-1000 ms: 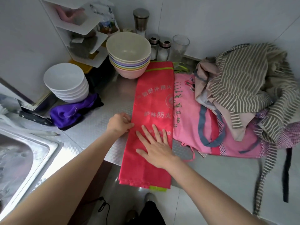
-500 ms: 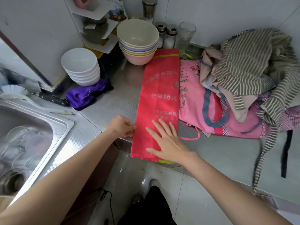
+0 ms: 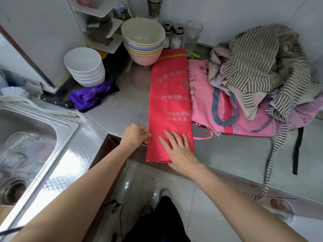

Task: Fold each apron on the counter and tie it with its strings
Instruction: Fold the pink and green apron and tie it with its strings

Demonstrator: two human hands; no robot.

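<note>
Steel counter (image 3: 122,109): right hand (image 3: 178,151) flat on red apron (image 3: 170,102); left hand (image 3: 135,135) pinching its edge.

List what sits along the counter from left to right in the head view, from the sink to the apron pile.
Sink → white bowl stack → purple cloth → pastel bowl stack → red folded apron → pink apron → striped apron heap.

A folded apron (image 3: 170,102) lies lengthwise on the desk (image 3: 120,109); stacked bowls (image 3: 143,42) behind it, heaped aprons (image 3: 258,70) right, sink (image 3: 31,137) left.
</note>
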